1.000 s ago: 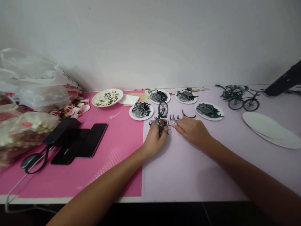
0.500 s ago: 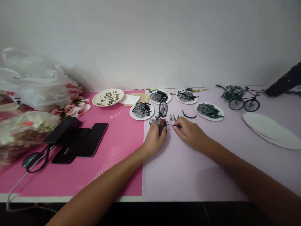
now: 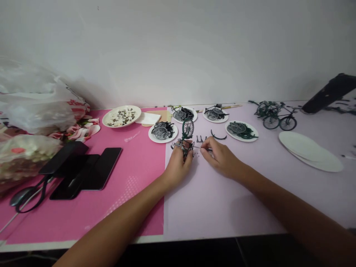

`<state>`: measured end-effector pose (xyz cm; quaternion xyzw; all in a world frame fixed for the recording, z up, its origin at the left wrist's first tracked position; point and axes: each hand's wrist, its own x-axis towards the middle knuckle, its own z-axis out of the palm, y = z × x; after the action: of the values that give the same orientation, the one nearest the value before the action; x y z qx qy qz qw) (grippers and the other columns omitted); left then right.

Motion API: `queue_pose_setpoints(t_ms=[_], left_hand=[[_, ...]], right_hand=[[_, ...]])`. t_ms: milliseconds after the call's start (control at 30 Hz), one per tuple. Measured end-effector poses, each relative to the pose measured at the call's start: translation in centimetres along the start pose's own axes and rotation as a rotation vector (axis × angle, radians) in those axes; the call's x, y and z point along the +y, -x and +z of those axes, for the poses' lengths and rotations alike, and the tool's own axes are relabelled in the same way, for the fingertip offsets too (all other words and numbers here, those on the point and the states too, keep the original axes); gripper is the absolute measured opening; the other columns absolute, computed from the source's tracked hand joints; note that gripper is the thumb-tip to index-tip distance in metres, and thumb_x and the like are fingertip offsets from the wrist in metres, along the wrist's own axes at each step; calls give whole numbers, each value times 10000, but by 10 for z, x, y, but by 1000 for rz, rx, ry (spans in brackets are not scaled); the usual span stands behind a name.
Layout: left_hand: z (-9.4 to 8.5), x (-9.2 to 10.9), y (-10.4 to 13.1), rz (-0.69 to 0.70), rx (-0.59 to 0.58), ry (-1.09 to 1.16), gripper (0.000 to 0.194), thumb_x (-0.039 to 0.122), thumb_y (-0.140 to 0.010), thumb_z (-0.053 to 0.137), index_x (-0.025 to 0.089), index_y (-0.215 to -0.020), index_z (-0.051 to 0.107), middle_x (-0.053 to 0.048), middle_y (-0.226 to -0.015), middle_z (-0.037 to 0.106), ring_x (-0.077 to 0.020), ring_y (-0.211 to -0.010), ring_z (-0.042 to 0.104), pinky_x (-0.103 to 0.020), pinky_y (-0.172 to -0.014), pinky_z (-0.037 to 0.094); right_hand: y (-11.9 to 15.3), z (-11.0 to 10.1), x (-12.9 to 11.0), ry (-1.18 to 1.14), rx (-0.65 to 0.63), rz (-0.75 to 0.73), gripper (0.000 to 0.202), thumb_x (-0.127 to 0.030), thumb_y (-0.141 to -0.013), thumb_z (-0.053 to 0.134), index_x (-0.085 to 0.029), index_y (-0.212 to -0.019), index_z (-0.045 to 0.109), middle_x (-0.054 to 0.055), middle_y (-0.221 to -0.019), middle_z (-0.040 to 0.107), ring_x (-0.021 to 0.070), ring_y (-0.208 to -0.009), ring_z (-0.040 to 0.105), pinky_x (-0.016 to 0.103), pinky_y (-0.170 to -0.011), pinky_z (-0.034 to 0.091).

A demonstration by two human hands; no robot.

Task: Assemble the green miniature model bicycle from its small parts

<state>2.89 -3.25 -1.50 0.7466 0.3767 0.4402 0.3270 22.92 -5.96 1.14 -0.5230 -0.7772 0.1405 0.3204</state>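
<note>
My left hand (image 3: 178,167) grips a partly built model bicycle (image 3: 188,128), its dark green wheel sticking up above the fingers. Those fingers hide part of the frame. Just to the right, my right hand (image 3: 222,155) pinches a small screwdriver (image 3: 196,147), whose thin shaft points left at the bicycle. Several small black parts (image 3: 200,139) and a curved dark piece (image 3: 218,137) lie behind my right hand. Tiny specks, perhaps screws, are scattered between the hands; they are too small to make out.
White plates of bicycle parts (image 3: 162,132) stand behind, with another plate of parts (image 3: 241,131) to the right. Finished model bicycles (image 3: 279,118) and bare white plates (image 3: 308,150) are farther right. Leftward are a bowl of small pieces (image 3: 121,116), phones (image 3: 101,168) and plastic bags (image 3: 39,100).
The whole view has shifted slightly, so most things sit farther left. Both hands keep their grips, with the screwdriver still pointed at the bicycle.
</note>
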Motion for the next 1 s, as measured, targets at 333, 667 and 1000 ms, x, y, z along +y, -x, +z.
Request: queue_pose_setpoints(t_ms=[333,667,1000], left_hand=[[0,-4,2,-45,-29,18,232,260,-1015,531,169,-1226,563,-161,-1237,640,-288,-1179,614,-412,-924,535],[-2,2,1,-1,-72,-38,259,251,-1013,537,163,-1255,561,-174,-1248,642,-309,-1199,612,-460,-991,527],[-5,4,0,-1,-45,-57,236,247,-1022,506,165,-1236,564,-169,-1247,638,-291,-1168,622,-439,-975,528]], right_hand=[[-2,4,7,86,5,11,191,-376,-1037,444,-249,-897,472,44,-834,685,204,-659,620,306,-625,414],[-4,6,9,181,60,10,367,-415,-1062,400,-264,-739,318,-20,-616,493,167,-535,446,300,-568,315],[-1,4,2,-37,13,28,150,-396,-1020,527,-247,-1014,506,61,-955,734,222,-782,695,321,-683,492]])
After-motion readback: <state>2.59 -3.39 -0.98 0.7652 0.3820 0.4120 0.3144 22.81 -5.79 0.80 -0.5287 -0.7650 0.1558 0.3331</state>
